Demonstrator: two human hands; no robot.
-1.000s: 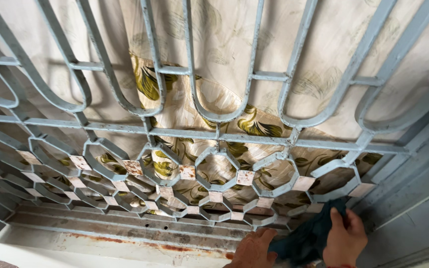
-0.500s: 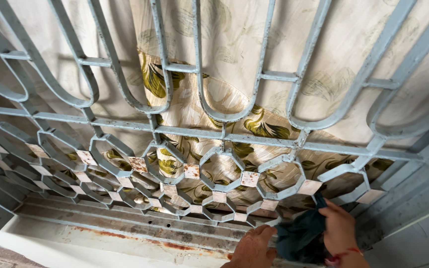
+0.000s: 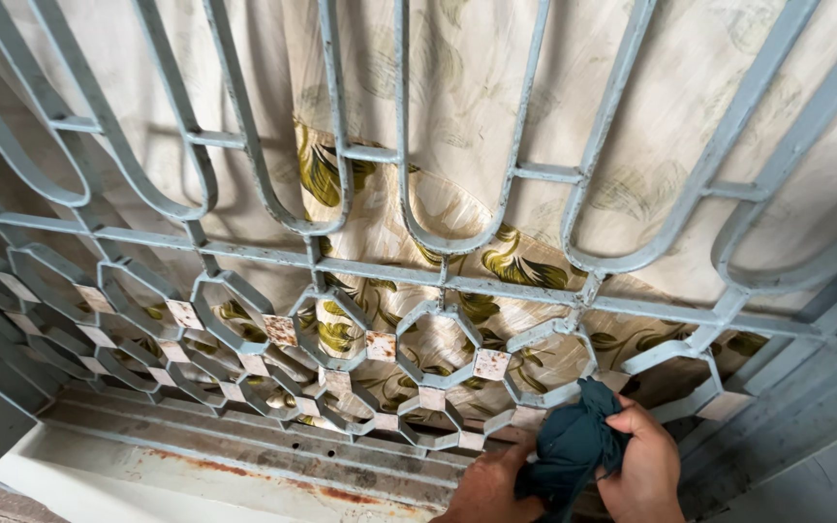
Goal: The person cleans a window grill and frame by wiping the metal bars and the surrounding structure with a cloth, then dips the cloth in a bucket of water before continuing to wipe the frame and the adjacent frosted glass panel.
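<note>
**Cloth bunched against the grille's lower right**

Both hands are low in the head view, near the bottom edge and right of centre. The right hand (image 3: 643, 463) is clamped on a dark teal cloth (image 3: 572, 447), fingers curled around the bundle with the thumb on top. The cloth is wadded into a ball and pressed against the lower rows of a grey-blue metal grille (image 3: 443, 276), right where an octagon of the pattern meets a small square plate. A loose tail of cloth hangs down between the two hands.

The left hand (image 3: 488, 487) sits just beside the cloth on its left, fingers bent, touching the fabric's lower edge; whether it actually grips the cloth or only rests against it cannot be told, since the bottom edge cuts off much of the hand.

The grille has tall looping bars above and a band of linked octagons below, with square plates (image 3: 381, 346) at the joints, several spotted with rust. Behind the bars hangs a cream curtain (image 3: 457, 203) with green leaf prints. Under the grille runs a grey sill (image 3: 244, 441), and below it a pale ledge streaked with rust. A grey frame (image 3: 806, 387) rises at the right.
</note>
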